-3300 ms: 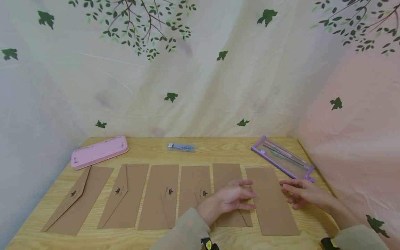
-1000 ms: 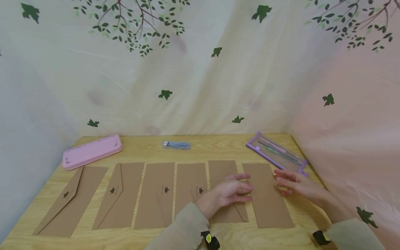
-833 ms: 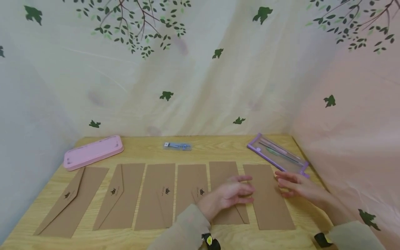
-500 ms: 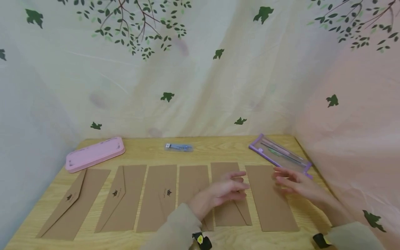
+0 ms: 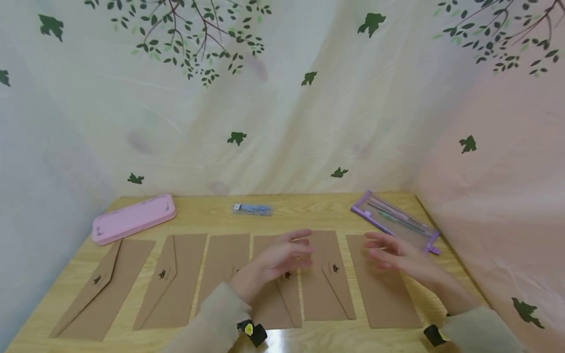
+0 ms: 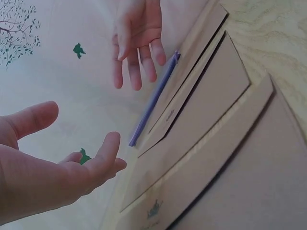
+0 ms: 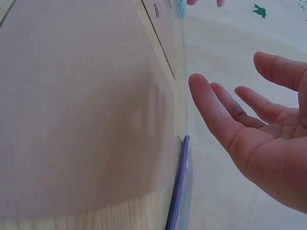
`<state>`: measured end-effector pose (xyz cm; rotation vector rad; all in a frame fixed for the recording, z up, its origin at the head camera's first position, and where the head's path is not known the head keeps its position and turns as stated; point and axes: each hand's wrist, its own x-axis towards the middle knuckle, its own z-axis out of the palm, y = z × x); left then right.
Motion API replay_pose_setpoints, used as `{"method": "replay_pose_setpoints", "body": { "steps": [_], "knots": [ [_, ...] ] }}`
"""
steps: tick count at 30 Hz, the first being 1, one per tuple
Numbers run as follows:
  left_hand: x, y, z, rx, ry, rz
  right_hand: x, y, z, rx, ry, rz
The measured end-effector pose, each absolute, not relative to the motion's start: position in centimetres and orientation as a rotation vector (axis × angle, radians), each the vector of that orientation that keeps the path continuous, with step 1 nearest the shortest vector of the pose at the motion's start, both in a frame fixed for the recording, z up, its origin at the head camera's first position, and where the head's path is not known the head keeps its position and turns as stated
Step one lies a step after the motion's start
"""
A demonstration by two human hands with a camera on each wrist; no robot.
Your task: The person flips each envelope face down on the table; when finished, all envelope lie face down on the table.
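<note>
Several brown paper envelopes (image 5: pixel 185 279) lie in a row across the wooden table, some showing a pointed flap with a small black crown print. My left hand (image 5: pixel 278 257) hovers over the fourth envelope (image 5: pixel 269 299) from the left, fingers loosely extended and holding nothing. To its right lies the fifth envelope (image 5: pixel 324 284), its crown print now visible. Above the rightmost envelope (image 5: pixel 388 299), which shows a plain face, my right hand (image 5: pixel 395 255) hangs with relaxed fingers. In the right wrist view its shadow falls on that envelope (image 7: pixel 72 110). Both palms look empty in the wrist views.
Behind the row, a pink pencil case (image 5: pixel 134 219) sits at the left and a blue item in clear packaging (image 5: pixel 252 210) in the middle. A purple-edged clear zip pouch (image 5: pixel 397 220) with pens inside lies at the right. Patterned curtains (image 5: pixel 282 98) enclose the table.
My left hand has moved left from the gap by the rightmost envelope to above the fourth one, uncovering the fifth. The right hand has shifted slightly left over the rightmost envelope. The envelopes keep their places.
</note>
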<state>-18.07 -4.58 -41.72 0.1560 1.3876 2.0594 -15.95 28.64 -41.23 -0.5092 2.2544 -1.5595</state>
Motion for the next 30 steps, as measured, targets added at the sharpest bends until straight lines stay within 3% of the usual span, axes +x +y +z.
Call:
{"method": "replay_pose_setpoints", "body": {
  "steps": [30],
  "knots": [
    [-16.7, -7.0, -43.3, 0.114, 1.336, 2.031, -16.4, 24.0, -43.1, -0.411, 2.067, -1.599]
  ]
}}
